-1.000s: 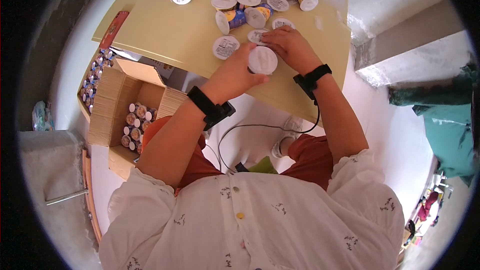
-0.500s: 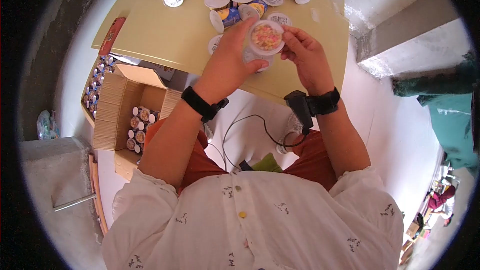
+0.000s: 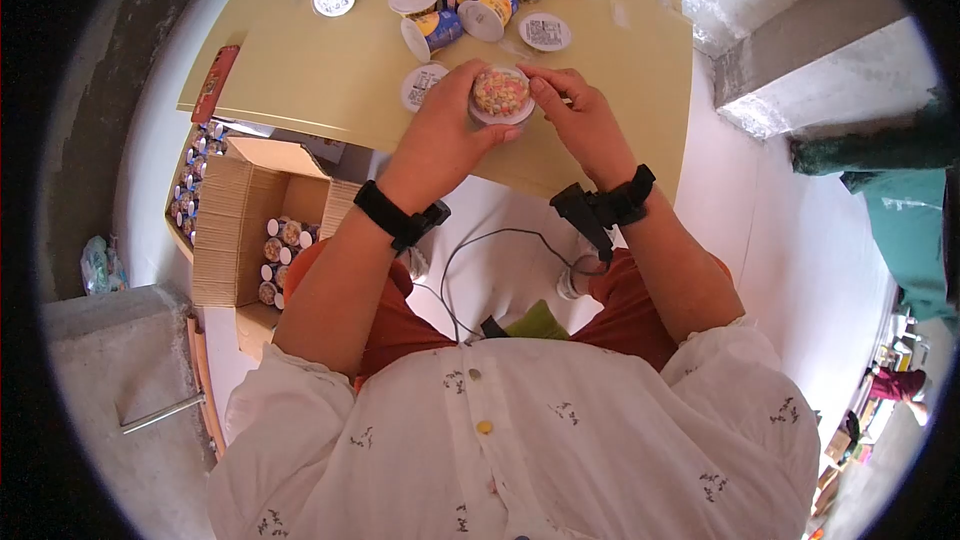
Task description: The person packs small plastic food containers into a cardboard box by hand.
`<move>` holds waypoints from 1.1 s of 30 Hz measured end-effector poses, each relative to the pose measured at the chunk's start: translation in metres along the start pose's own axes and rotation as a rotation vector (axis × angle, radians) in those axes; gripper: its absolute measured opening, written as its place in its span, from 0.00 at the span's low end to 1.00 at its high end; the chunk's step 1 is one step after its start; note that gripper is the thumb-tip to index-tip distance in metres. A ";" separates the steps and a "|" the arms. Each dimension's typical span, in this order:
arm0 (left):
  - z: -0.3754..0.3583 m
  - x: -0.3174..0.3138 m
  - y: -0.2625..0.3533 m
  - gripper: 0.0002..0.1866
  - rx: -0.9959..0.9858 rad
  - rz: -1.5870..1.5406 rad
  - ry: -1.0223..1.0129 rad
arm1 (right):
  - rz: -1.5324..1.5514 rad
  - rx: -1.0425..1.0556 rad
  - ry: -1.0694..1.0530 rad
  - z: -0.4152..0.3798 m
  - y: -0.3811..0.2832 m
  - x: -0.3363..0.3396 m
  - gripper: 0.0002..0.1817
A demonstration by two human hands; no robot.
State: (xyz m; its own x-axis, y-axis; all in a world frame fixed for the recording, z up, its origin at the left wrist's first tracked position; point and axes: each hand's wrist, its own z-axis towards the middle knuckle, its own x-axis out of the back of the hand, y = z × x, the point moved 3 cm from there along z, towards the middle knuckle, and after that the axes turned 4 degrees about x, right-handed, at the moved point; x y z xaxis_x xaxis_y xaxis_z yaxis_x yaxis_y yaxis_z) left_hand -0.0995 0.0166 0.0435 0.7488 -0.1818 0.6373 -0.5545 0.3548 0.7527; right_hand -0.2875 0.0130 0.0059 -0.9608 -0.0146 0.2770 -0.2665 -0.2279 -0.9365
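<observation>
A round cup (image 3: 501, 93) with a clear top shows small pink, yellow and green bits inside. My left hand (image 3: 449, 125) wraps its left side, with the thumb along the near edge. On the right rim rest the thumb and fingertips of my right hand (image 3: 581, 120), pinched against the cup. Just left of the cup lies a white printed lid (image 3: 424, 87), partly behind my left hand. Beyond it, a blue and yellow cup (image 3: 433, 33) lies on its side, near another white printed lid (image 3: 545, 32).
Several more cups and lids are heaped at the far side of the yellowish table (image 3: 330, 70). A red packet (image 3: 215, 83) lies at the table's left edge. Below it stands an open cardboard box (image 3: 225, 230) holding cups. A cable (image 3: 470, 240) hangs between my wrists and lap.
Both hands have moved slightly toward me and left with the cup. The right fingers have shifted along its rim. My view has tilted a little.
</observation>
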 end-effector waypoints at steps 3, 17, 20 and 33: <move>0.000 -0.003 -0.003 0.39 0.063 -0.033 -0.052 | 0.033 0.006 0.004 -0.001 0.006 -0.003 0.16; 0.002 -0.016 -0.018 0.41 0.055 -0.071 -0.064 | 0.034 -0.023 -0.056 -0.007 0.007 -0.011 0.18; 0.003 -0.015 -0.018 0.40 0.066 -0.095 -0.091 | 0.052 -0.013 -0.073 -0.007 0.008 -0.011 0.19; 0.005 -0.016 -0.017 0.38 0.005 -0.006 -0.129 | 0.211 -0.121 -0.126 -0.011 0.013 -0.017 0.20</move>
State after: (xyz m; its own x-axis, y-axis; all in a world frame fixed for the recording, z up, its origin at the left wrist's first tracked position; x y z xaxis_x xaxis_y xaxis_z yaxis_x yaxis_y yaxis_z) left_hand -0.1042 0.0087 0.0211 0.6996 -0.3005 0.6483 -0.5521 0.3487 0.7574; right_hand -0.2758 0.0212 -0.0129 -0.9809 -0.1721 0.0905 -0.0761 -0.0888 -0.9931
